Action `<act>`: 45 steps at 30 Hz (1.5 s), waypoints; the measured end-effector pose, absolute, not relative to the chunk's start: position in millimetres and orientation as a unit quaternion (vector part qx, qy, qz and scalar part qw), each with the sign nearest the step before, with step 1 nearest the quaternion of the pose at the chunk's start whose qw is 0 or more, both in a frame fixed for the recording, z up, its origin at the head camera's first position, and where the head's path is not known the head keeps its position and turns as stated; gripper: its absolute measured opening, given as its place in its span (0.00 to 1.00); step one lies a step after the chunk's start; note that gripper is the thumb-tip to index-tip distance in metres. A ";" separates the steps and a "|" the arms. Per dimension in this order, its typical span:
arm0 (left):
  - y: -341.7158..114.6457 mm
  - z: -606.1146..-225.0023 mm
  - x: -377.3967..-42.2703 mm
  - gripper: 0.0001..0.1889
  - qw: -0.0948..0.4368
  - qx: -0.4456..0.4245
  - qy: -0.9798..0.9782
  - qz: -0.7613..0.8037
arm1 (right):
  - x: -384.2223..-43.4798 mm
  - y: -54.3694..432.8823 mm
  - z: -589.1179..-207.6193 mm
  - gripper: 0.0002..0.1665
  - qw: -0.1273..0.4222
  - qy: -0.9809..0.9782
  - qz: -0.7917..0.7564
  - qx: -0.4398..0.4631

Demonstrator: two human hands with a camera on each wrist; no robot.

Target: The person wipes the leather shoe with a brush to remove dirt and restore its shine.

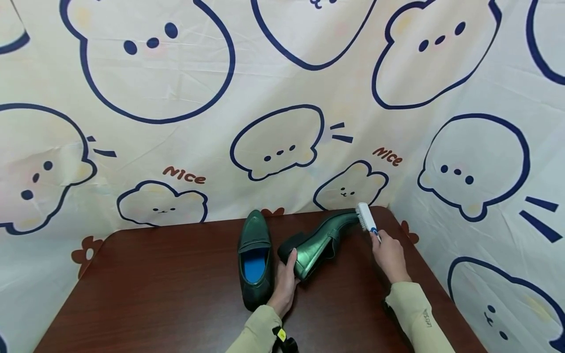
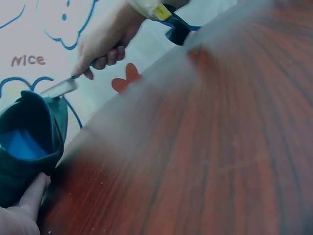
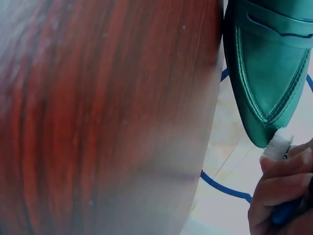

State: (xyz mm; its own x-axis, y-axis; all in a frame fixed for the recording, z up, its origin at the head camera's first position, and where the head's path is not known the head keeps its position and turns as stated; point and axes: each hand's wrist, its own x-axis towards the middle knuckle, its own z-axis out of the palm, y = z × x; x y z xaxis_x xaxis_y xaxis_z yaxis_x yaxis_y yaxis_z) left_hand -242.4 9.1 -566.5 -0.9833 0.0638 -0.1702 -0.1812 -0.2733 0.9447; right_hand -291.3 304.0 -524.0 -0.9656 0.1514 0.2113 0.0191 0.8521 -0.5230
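Observation:
A dark green loafer (image 1: 315, 247) is tilted on its side above the table, its heel held by my left hand (image 1: 284, 287). In my right hand (image 1: 390, 257) is a white brush (image 1: 366, 218) with a blue mark, gripped by its handle. The white bristles (image 3: 281, 138) meet the loafer's pointed toe (image 3: 261, 128) in the right wrist view. The left wrist view shows the loafer's blue insole (image 2: 23, 144) and my left thumb against its heel end. To the left, a second green loafer (image 1: 255, 289) stands upright, toe away from me.
The dark brown wooden table (image 1: 176, 284) has rounded far corners. Behind it and on the right hangs a pale cloth (image 1: 282, 83) printed with blue-outlined cartoon shapes. A black strap with a yellow tag (image 1: 281, 335) is on my left wrist.

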 end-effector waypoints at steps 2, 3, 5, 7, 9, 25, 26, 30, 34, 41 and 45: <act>9.0 -566.1 -241.6 0.44 0.072 -0.048 0.606 0.791 | -290.6 303.2 -523.0 0.19 0.119 -0.955 0.270 -0.044; 9.0 -566.0 -241.3 0.43 0.070 -0.046 0.609 0.789 | -289.9 302.4 -522.3 0.19 0.121 -0.954 0.270 -0.043; 8.6 -565.9 -240.6 0.42 0.070 -0.043 0.608 0.790 | -288.0 299.7 -520.7 0.19 0.126 -0.953 0.274 -0.042; 7.6 -565.9 -240.1 0.42 0.072 -0.042 0.602 0.794 | -285.7 295.7 -518.8 0.19 0.133 -0.951 0.278 -0.030; 7.6 -566.5 -240.4 0.42 0.073 -0.042 0.597 0.797 | -283.6 291.1 -516.3 0.19 0.139 -0.949 0.283 -0.009; 8.7 -567.3 -239.2 0.40 0.079 -0.034 0.592 0.802 | -288.1 289.0 -518.2 0.15 0.127 -0.952 0.279 0.002; 8.3 -567.4 -239.7 0.40 0.077 -0.035 0.595 0.799 | -288.6 292.2 -518.8 0.16 0.127 -0.952 0.277 -0.009; 7.8 -568.1 -240.4 0.40 0.069 -0.040 0.606 0.791 | -290.5 302.3 -523.1 0.19 0.115 -0.955 0.270 -0.052; 7.0 -568.4 -239.6 0.41 0.066 -0.041 0.611 0.788 | -290.2 306.1 -525.1 0.21 0.093 -0.956 0.270 -0.068; 7.7 -567.8 -240.3 0.42 0.063 -0.043 0.619 0.782 | -289.8 304.1 -523.2 0.21 0.068 -0.952 0.284 -0.087; 8.0 -567.7 -240.7 0.42 0.062 -0.045 0.619 0.782 | -289.1 301.6 -520.5 0.22 0.066 -0.950 0.292 -0.090</act>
